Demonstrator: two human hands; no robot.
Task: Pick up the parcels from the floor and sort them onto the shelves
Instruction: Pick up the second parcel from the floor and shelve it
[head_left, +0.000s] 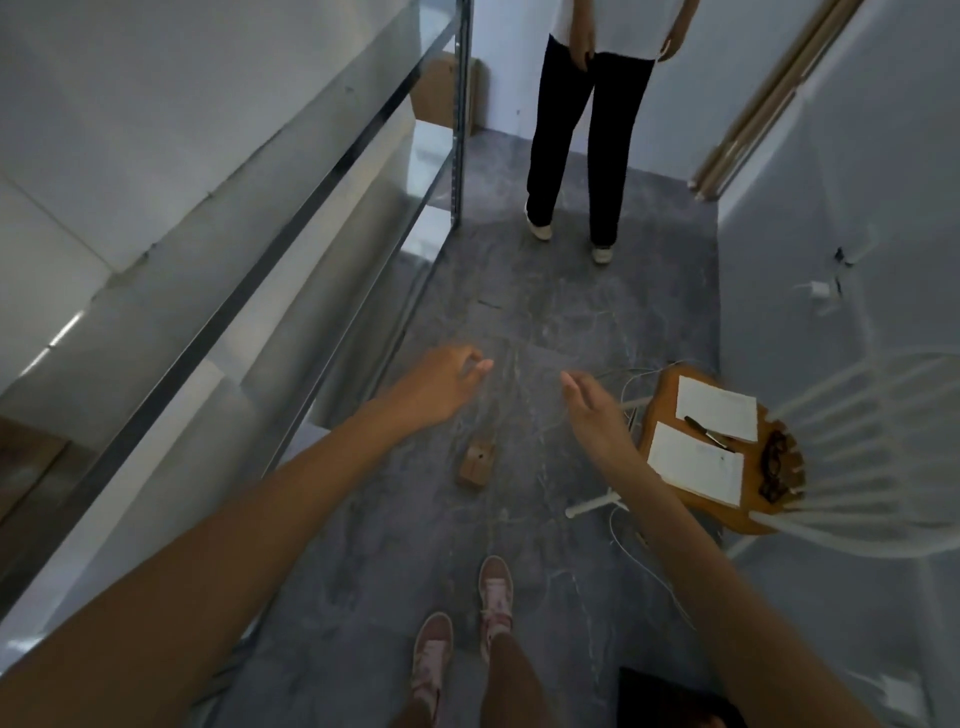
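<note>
Floor: one small brown parcel (475, 464). One metal shelving unit (457, 130). One wooden-seated chair (662, 392), bearing two sheets of paper (717, 408) (696, 465), one pen (709, 432) and one pair of glasses (774, 467). Two pink shoes (434, 654) (496, 597). One other person (582, 130), standing.

Glossy metal shelves (291, 249), a matt cardboard parcel (476, 463), marbled grey floor (545, 322), wooden chair seat (753, 499) bearing paper sheets (698, 462).

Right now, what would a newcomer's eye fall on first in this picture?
Two bare arms reach forward, the left hand and right hand both empty, above a small brown parcel on the grey floor. A metal shelf rack runs along the left, and a second person in dark trousers stands ahead.
</note>
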